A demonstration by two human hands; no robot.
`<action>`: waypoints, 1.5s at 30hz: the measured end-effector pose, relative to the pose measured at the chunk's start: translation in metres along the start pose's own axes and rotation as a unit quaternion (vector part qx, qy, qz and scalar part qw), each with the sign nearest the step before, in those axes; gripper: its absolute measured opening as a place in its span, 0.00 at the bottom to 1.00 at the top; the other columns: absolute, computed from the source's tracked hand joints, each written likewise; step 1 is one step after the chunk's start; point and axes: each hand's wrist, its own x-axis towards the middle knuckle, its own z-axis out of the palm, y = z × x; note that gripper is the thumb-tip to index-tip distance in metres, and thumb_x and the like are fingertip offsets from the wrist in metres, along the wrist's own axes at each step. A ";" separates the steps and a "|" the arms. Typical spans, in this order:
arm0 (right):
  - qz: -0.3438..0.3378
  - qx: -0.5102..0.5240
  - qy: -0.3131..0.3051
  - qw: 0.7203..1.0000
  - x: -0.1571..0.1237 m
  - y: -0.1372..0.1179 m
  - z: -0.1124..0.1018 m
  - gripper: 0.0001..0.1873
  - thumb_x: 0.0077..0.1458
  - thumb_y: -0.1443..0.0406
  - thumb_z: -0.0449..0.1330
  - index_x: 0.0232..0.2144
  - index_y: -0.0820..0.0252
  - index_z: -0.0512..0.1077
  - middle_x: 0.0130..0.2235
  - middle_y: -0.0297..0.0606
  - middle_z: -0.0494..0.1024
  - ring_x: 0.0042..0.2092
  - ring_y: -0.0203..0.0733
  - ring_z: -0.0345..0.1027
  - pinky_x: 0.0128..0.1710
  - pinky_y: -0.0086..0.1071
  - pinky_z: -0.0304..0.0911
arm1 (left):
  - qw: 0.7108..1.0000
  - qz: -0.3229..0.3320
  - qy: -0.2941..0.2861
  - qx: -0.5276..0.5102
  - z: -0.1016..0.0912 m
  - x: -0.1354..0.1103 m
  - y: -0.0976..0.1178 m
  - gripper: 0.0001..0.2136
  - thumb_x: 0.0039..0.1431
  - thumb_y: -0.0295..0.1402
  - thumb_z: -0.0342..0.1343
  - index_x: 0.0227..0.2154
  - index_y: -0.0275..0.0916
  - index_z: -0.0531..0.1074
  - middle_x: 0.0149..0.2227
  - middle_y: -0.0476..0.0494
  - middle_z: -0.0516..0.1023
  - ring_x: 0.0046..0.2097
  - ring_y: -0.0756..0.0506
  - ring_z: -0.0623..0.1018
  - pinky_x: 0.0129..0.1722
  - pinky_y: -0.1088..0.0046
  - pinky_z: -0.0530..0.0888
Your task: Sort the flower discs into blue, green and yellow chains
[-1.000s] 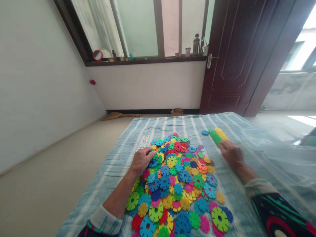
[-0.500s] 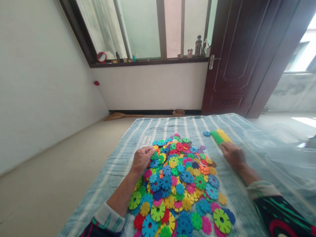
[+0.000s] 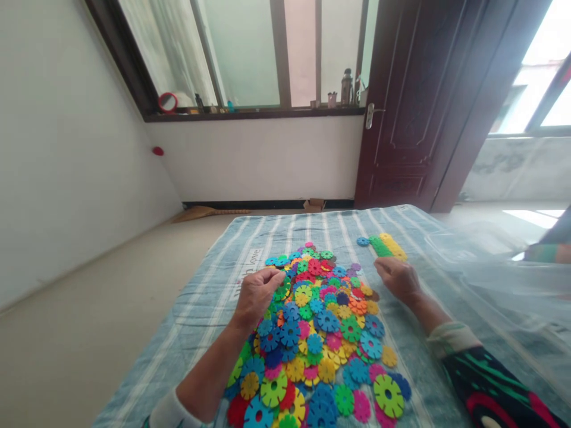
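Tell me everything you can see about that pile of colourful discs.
The pile of discs is a loose, overlapping heap of flat rounds in blue, green, yellow, red, pink, orange and purple. They look like plastic; many show slotted rims and a central hole. It lies on the blue-and-white striped cloth, running out past the picture's bottom edge. The left hand is at its left edge; whether it touches any disc is unclear.

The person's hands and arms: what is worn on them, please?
The left hand and right hand wear no gloves. The right sleeve is dark with green streaks and pinkish-red curves, ending in a pale cuff. Of the left sleeve, mostly its pale cuff shows.
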 end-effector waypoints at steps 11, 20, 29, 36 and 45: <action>-0.067 0.241 -0.213 0.944 0.003 -0.121 -0.025 0.11 0.55 0.59 0.59 0.29 0.58 0.76 0.22 0.31 0.72 0.25 0.32 0.61 0.26 0.26 0.52 | 0.996 0.028 -0.089 0.012 0.026 -0.027 0.029 0.16 0.53 0.45 0.52 0.21 0.38 0.74 0.21 0.51 0.72 0.26 0.49 0.69 0.27 0.76 0.66; 0.060 0.418 -0.285 0.861 -0.001 -0.146 -0.028 0.08 0.49 0.62 0.61 0.23 0.62 0.74 0.20 0.28 0.67 0.23 0.29 0.58 0.22 0.23 0.50 | 0.991 0.058 -0.120 0.020 0.035 -0.037 0.032 0.17 0.55 0.47 0.49 0.24 0.39 0.73 0.23 0.50 0.73 0.27 0.48 0.71 0.27 0.76 0.69; 0.140 0.449 -0.301 0.830 0.033 -0.088 -0.035 0.08 0.46 0.62 0.61 0.23 0.63 0.72 0.19 0.29 0.70 0.18 0.29 0.61 0.17 0.22 0.55 | 0.994 0.066 -0.092 0.009 0.043 -0.036 0.019 0.17 0.48 0.47 0.57 0.37 0.42 0.77 0.38 0.46 0.82 0.40 0.42 0.80 0.38 0.73 0.77; 0.309 0.310 -0.144 0.888 0.037 0.023 -0.046 0.09 0.48 0.63 0.56 0.20 0.61 0.67 0.17 0.29 0.70 0.16 0.28 0.58 0.15 0.22 0.53 | 0.988 0.114 -0.097 0.027 0.049 -0.036 0.011 0.14 0.50 0.45 0.56 0.33 0.44 0.77 0.34 0.47 0.83 0.36 0.43 0.81 0.35 0.73 0.78; 0.325 0.211 -0.160 0.908 0.025 0.051 -0.029 0.09 0.49 0.67 0.55 0.19 0.61 0.68 0.14 0.28 0.68 0.14 0.28 0.56 0.16 0.23 0.50 | 0.985 0.135 -0.096 0.043 0.052 -0.036 0.005 0.13 0.48 0.45 0.57 0.32 0.45 0.78 0.33 0.48 0.83 0.35 0.44 0.81 0.36 0.75 0.78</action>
